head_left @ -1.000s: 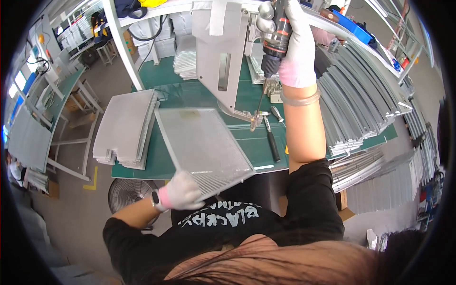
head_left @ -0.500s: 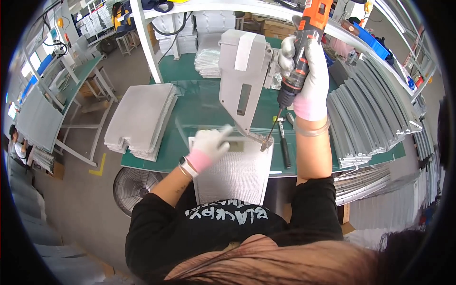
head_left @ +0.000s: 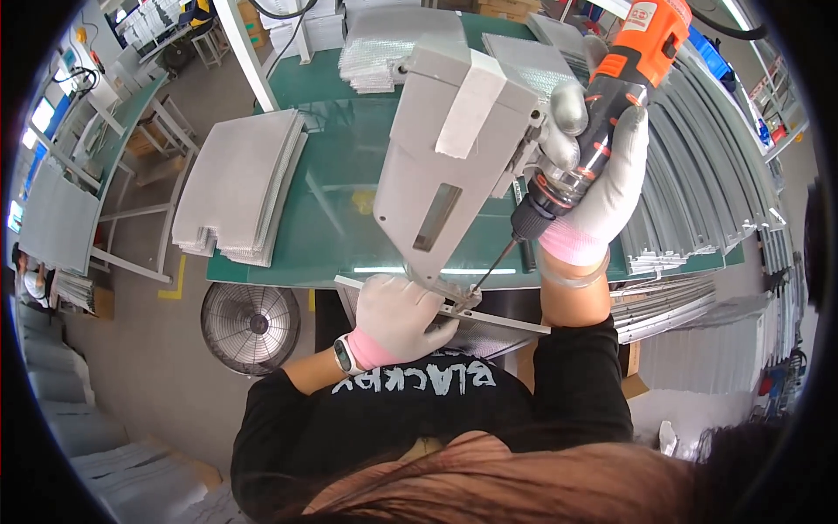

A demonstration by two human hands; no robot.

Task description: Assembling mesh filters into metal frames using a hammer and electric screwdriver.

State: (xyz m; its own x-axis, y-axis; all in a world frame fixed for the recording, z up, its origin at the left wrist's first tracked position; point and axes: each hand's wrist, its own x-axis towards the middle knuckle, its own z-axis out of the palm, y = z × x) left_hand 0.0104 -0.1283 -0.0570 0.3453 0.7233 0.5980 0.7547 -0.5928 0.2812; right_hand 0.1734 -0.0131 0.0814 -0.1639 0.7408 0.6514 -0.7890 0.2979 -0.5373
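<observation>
My gloved right hand (head_left: 618, 188) is wrapped around an orange and black power screwdriver (head_left: 608, 113). A bulky grey screw feeder (head_left: 415, 148) with a strip of white tape is joined to it. The long bit slants down to the feeder's metal nose (head_left: 463, 297), which meets the edge of a framed mesh panel (head_left: 515, 324). Close to that nose, my gloved left hand (head_left: 397, 316) grips the panel's edge, fingers over the top and thumb on the near side. The panel stands tilted at the table's front edge, its lower part hidden by my body.
Stacked grey mesh sheets (head_left: 240, 175) lie left on the green table (head_left: 336, 201), with another sheet stack (head_left: 397, 44) behind. A long row of grey frames (head_left: 698, 175) fills the right side. A floor fan (head_left: 250, 327) stands below left. Behind the feeder lies a partly hidden dark-handled tool (head_left: 526, 253).
The panel has gone from lying flat to standing tilted near my body. My left hand has moved onto its edge. The screwdriver and feeder have come nearer and lean more.
</observation>
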